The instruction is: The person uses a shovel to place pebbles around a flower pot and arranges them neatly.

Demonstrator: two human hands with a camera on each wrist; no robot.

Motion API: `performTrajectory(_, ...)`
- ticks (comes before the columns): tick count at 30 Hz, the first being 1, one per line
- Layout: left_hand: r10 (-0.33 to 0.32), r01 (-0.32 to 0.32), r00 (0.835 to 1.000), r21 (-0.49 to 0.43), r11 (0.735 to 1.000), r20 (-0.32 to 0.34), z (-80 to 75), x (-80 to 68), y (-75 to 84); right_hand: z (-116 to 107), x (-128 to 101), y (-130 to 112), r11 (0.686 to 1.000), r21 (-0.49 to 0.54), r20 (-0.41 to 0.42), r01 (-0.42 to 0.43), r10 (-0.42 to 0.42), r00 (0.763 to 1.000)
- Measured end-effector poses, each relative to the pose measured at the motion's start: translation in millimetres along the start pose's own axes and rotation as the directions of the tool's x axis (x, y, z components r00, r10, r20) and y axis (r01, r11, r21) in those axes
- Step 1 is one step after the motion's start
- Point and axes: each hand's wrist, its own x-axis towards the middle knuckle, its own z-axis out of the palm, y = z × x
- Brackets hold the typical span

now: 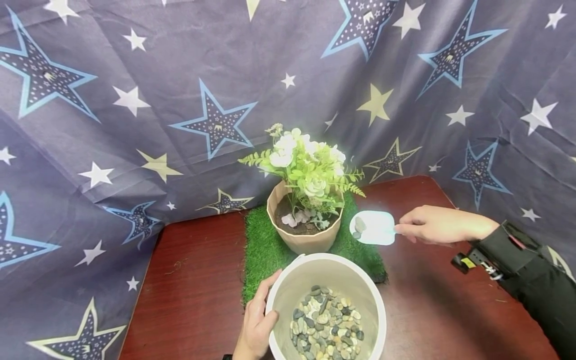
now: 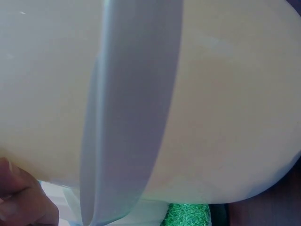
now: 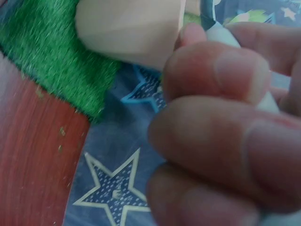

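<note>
My left hand (image 1: 256, 320) grips the rim of a white bucket (image 1: 332, 272), thumb inside the wall. Grey and tan pebbles (image 1: 326, 325) cover the bucket's bottom. The left wrist view is mostly bucket wall (image 2: 225, 103), with part of the hand (image 2: 28, 202) in the lower left corner. Out to the right, my right hand (image 1: 434, 224) holds a small pale shovel (image 1: 380, 227) by its handle, and a few pebbles (image 1: 359, 226) lie near its tip. The shovel is just right of a peach flowerpot (image 1: 308, 243). Curled fingers (image 3: 202, 127) cover most of the handle (image 3: 221, 35) in the right wrist view.
White flowers with green leaves (image 1: 310, 165) stand in the pot's dark soil. Beneath the pot lies a green turf mat (image 1: 261, 250) on a reddish-brown table (image 1: 198, 280). A star-patterned cloth (image 1: 157, 100) hangs close behind and at both sides.
</note>
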Motion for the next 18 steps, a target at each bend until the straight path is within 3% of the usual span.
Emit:
performTrajectory(11, 0.014, -0.014, 1.0, 0.005, 1.0, -0.006, -2.2, 0.4, 1.9, 2.1, 26.7, 32.5, 0.999, -0.006, -0.04, -0.037, 0.037, 0.998)
performTrajectory(18, 0.005, -0.005, 1.0, -0.006, 1.0, 0.01, -1.3, -0.9, 0.1, 16.3, 44.8, 69.4, 0.993, 0.062, -0.049, -0.1, 0.103, 0.993)
